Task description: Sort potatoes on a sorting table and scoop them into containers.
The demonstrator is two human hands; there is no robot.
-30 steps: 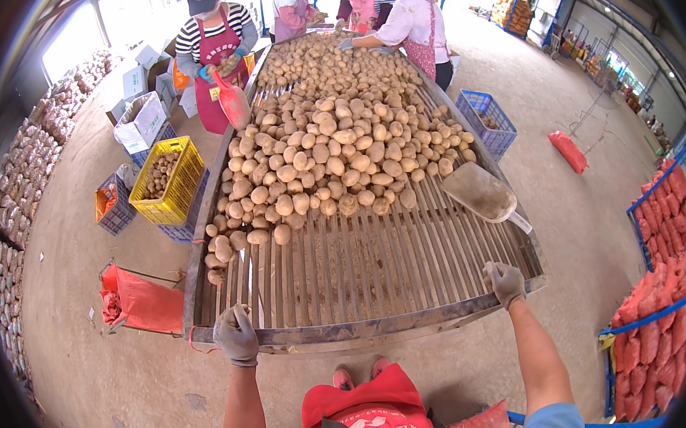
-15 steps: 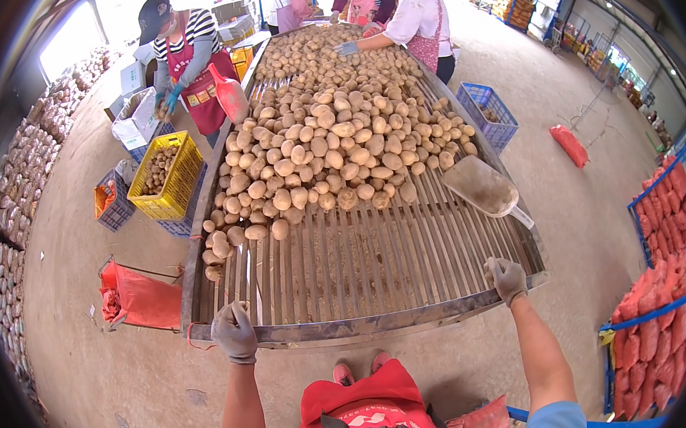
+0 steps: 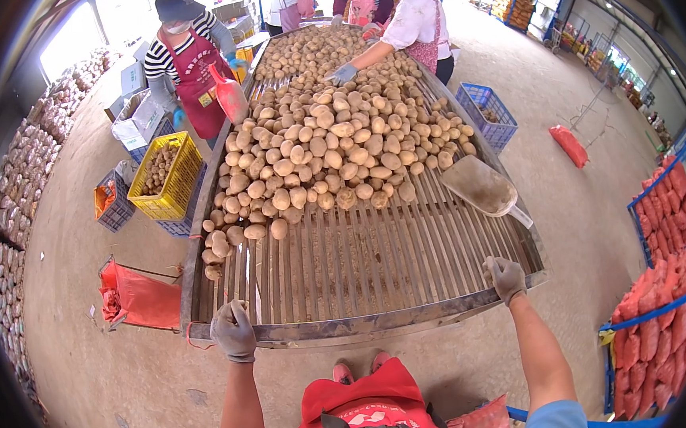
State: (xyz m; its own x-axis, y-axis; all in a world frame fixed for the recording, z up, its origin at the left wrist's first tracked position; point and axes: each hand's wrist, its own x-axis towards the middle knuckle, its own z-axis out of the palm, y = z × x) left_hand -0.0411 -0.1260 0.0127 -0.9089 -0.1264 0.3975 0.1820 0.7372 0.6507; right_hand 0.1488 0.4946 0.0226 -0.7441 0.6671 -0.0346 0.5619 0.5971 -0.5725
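Observation:
Both of my hands wear grey gloves and sit at the near rim of a slatted metal sorting table (image 3: 382, 322). My left hand (image 3: 233, 331) is closed over the rim at the left corner. At the right corner my right hand (image 3: 506, 277) is curled closed on the edge too. Between them lie bare slats, and beyond these a large heap of potatoes (image 3: 322, 148) covers the table. Nearest my left hand, a few potatoes (image 3: 216, 247) rest along the left side wall. A metal scoop (image 3: 480, 186) lies on the right side, its handle over the side edge.
A red scoop (image 3: 228, 95) leans at the table's left edge. Left of the table stand a yellow crate (image 3: 167, 177) of potatoes and a red sack on a frame (image 3: 146, 295). A blue crate (image 3: 487, 112) stands right. Several co-workers are around the far end. Filled red sacks (image 3: 661, 327) are stacked right.
The co-worker at the left has turned toward the table, hands now apart. A co-worker's gloved hand on the right has reached slightly nearer over the heap. My hands have stayed in place.

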